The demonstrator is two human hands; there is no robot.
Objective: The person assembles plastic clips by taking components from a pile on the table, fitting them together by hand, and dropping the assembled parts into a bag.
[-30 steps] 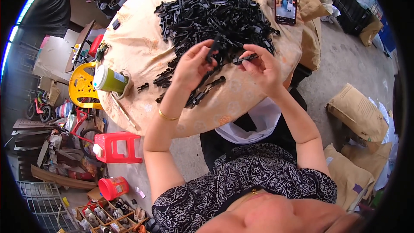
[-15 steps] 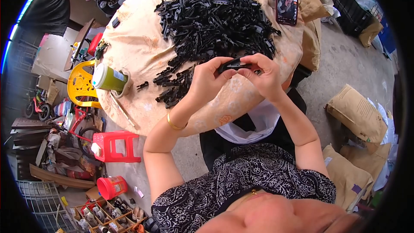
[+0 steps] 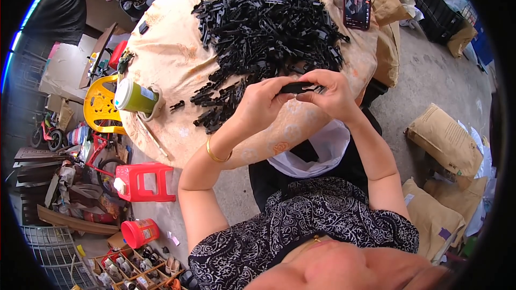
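Between my two hands is a slim black plastic part (image 3: 297, 87), gripped from both ends over the near edge of the round table (image 3: 161, 70). My left hand (image 3: 262, 102) pinches its left end, and my right hand (image 3: 334, 94) closes on its right end. Fingers cover both ends, so the part's full shape is hidden. Just beyond my hands lies a large heap of black plastic parts (image 3: 263, 27), with a looser cluster trailing toward the near left. One single black piece (image 3: 177, 106) lies apart. Below the table edge, a white plastic bag (image 3: 317, 156) hangs open at my lap.
A phone (image 3: 357, 1) leans upright at the table's far right. At the left edge stand a green cup (image 3: 137, 98) and a thin stick (image 3: 153, 137). Brown paper sacks (image 3: 443, 139) line the right; a yellow chair (image 3: 102, 104) and red stool (image 3: 144, 181) stand left.
Both hands stay on the black part, which has shifted slightly down and turned, showing more of its length. My right fingers have changed their hold a little.
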